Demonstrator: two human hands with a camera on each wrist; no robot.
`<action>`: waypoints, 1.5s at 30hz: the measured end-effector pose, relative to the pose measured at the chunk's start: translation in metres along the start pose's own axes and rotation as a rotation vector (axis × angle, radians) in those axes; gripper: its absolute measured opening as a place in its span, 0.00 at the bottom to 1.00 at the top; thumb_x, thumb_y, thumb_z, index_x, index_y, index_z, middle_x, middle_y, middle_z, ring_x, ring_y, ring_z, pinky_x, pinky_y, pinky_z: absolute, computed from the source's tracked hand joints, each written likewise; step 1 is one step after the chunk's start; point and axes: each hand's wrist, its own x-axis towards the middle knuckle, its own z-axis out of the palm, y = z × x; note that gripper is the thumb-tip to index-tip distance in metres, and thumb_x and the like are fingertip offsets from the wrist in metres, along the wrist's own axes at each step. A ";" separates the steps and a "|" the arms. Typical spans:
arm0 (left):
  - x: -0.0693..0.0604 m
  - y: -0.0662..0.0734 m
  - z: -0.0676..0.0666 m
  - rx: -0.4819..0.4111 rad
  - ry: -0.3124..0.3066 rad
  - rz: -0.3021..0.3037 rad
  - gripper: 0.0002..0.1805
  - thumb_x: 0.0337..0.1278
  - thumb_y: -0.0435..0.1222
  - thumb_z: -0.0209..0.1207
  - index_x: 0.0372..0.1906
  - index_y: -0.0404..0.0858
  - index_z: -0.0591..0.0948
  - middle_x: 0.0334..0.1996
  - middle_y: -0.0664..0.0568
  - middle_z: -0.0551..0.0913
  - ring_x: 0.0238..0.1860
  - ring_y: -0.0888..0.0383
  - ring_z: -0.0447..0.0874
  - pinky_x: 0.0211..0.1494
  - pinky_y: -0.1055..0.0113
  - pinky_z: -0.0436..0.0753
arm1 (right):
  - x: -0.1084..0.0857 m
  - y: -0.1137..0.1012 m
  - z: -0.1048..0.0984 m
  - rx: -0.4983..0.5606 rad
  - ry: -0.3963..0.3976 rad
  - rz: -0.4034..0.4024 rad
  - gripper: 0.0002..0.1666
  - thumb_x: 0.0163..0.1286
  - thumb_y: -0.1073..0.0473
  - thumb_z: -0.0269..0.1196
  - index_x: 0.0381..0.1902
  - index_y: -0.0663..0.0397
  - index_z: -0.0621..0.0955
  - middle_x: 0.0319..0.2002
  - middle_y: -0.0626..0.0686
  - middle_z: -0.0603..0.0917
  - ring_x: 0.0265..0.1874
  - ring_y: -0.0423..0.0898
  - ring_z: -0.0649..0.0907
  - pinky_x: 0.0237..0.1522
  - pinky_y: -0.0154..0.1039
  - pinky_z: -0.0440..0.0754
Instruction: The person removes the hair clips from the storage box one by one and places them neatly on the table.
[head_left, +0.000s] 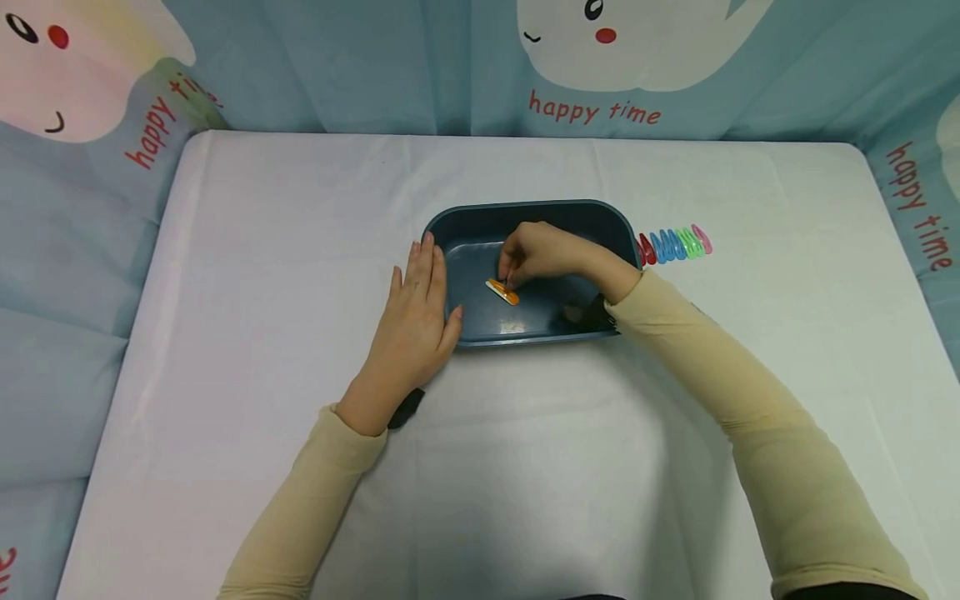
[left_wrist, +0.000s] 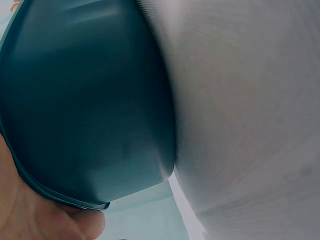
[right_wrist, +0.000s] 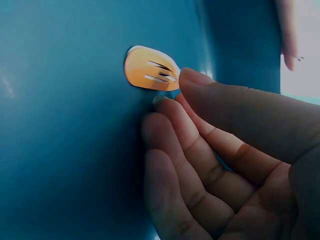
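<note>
An orange snap hair clip [head_left: 505, 292] with a white edge is low inside a dark blue rectangular basin [head_left: 468, 325]. My right hand [head_left: 536, 252] reaches in over the basin's right side. In the right wrist view, thumb and forefinger pinch one end of the hair clip [right_wrist: 150, 69], and the other fingers [right_wrist: 165, 180] curl loosely below. My left hand [head_left: 414, 321] rests against the basin's left rim with its fingers straight. Close up in the left wrist view, the basin's outer wall [left_wrist: 90, 110] shows beside part of that hand [left_wrist: 45, 215].
A row of red, blue, green and pink hair clips [head_left: 675, 243] lies on the white tablecloth [head_left: 285, 250], just right of the basin. Blue printed curtains [head_left: 360, 67] hang along the back and sides of the table.
</note>
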 end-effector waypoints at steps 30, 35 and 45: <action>0.000 0.001 -0.001 0.009 -0.015 -0.006 0.38 0.67 0.41 0.45 0.70 0.21 0.46 0.73 0.35 0.37 0.73 0.44 0.32 0.68 0.41 0.47 | 0.000 -0.004 0.006 -0.070 -0.002 0.013 0.07 0.53 0.68 0.69 0.26 0.57 0.80 0.27 0.52 0.83 0.27 0.45 0.80 0.31 0.37 0.76; 0.000 0.000 -0.001 0.010 -0.018 -0.011 0.38 0.67 0.41 0.45 0.70 0.22 0.46 0.73 0.35 0.37 0.73 0.43 0.34 0.68 0.41 0.47 | -0.001 -0.003 0.003 -0.047 0.014 0.039 0.07 0.53 0.67 0.70 0.26 0.57 0.80 0.26 0.52 0.84 0.26 0.45 0.81 0.30 0.37 0.76; 0.000 0.001 -0.001 0.019 -0.022 -0.014 0.38 0.67 0.41 0.45 0.70 0.22 0.46 0.73 0.35 0.38 0.73 0.41 0.37 0.68 0.41 0.47 | -0.003 -0.004 0.001 -0.015 0.048 0.087 0.05 0.55 0.67 0.68 0.27 0.58 0.80 0.27 0.53 0.84 0.25 0.46 0.81 0.29 0.38 0.78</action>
